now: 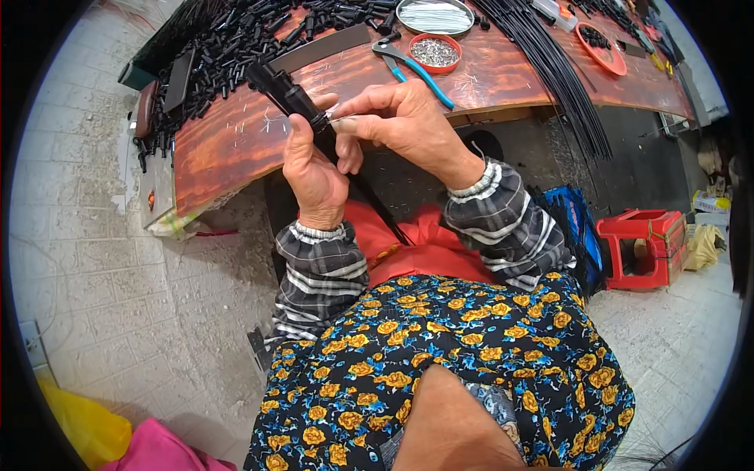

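Observation:
My left hand (318, 177) is wrapped round a black, jointed plastic fitting (289, 93) above the table's near edge. From below this hand a bundle of thin black rods (375, 200) slopes down toward my lap. My right hand (410, 129) pinches a thin, pale, wire-like piece (338, 119) between thumb and forefinger. Its tip meets the lower end of the fitting, where the fingers partly hide the contact. Blue-handled pliers (416, 72) lie on the table just beyond my right hand.
Many black plastic parts (228, 55) are heaped at the table's (228, 153) far left. Beyond the pliers stand a red dish of small metal pieces (436, 52) and a tin of white sticks (434, 16). Long black rods (542, 63) overhang the edge at right, near a red stool (644, 247).

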The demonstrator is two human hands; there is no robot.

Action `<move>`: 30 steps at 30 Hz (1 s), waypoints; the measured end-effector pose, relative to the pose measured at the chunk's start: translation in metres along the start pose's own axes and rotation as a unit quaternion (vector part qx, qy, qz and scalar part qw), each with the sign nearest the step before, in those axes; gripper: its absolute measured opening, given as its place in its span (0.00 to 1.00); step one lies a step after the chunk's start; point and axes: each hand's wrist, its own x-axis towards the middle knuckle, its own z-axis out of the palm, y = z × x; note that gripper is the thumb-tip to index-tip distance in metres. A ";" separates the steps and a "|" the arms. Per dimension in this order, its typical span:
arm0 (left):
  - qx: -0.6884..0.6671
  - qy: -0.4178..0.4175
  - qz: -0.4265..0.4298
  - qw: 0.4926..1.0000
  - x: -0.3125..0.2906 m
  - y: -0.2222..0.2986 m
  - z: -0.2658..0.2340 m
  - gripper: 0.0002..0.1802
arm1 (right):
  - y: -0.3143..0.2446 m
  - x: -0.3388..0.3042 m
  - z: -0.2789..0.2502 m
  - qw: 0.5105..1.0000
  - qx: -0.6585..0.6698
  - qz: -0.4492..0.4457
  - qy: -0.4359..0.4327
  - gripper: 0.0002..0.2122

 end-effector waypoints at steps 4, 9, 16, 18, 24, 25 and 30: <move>-0.002 -0.007 0.000 1.000 0.001 0.000 0.000 0.29 | 0.003 0.002 0.003 1.000 -0.011 0.005 -0.014 0.05; 0.005 0.056 0.010 0.998 -0.005 0.003 -0.004 0.30 | 0.001 -0.001 0.008 0.999 -0.031 0.035 0.003 0.07; -0.003 0.015 0.047 0.999 -0.013 0.019 -0.021 0.31 | 0.016 0.011 -0.050 0.679 -0.710 -0.072 0.173 0.14; 0.001 0.028 0.048 0.998 -0.011 0.018 -0.021 0.32 | 0.018 0.017 -0.049 0.636 -0.743 -0.060 0.199 0.11; -0.007 0.038 0.047 0.998 -0.009 0.018 -0.027 0.33 | 0.028 0.017 -0.065 0.684 -0.724 0.065 0.069 0.14; -0.011 0.042 0.042 0.998 -0.008 0.016 -0.029 0.34 | 0.027 0.011 -0.064 0.685 -0.723 0.062 0.064 0.14; -0.005 0.075 0.032 0.997 -0.010 0.022 -0.030 0.40 | 0.004 -0.001 -0.043 0.663 -0.748 -0.007 -0.011 0.31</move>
